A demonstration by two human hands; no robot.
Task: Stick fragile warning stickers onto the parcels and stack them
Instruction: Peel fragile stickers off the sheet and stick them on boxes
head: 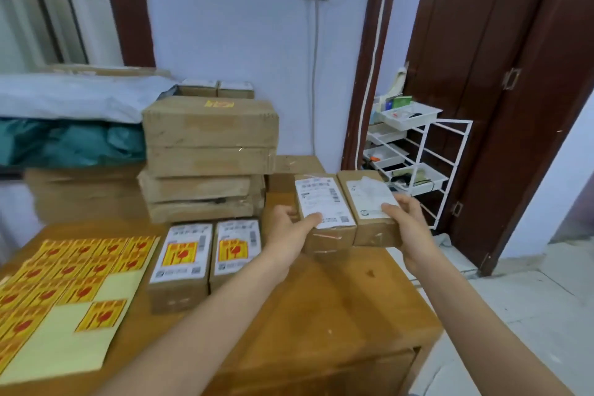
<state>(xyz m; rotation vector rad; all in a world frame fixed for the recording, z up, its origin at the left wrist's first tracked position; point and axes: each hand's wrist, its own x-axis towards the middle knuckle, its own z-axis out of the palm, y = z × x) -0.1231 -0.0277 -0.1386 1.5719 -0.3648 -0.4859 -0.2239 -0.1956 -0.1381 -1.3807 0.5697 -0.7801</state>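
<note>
Holding two small parcels side by side above the table's (pixel 337 309) far right part, the person grips one in each hand. The left hand (pixel 286 228) clasps the left parcel (pixel 324 212), thumb lying across its white shipping label, whose barcodes and print are too blurred to read. The right hand (pixel 406 215) clasps the right parcel (pixel 373 202), thumb on its crumpled white label, also unreadable. Neither carries a sticker. Both forearms reach forward, nearly straight. Two labelled parcels (pixel 209 254) on the table each bear a yellow-and-red sticker with a red goblet mark. The sticker sheet (pixel 64 286) lies at the left, partly peeled. A stack of larger boxes (pixel 209 151) stands behind, its top box stickered.
</note>
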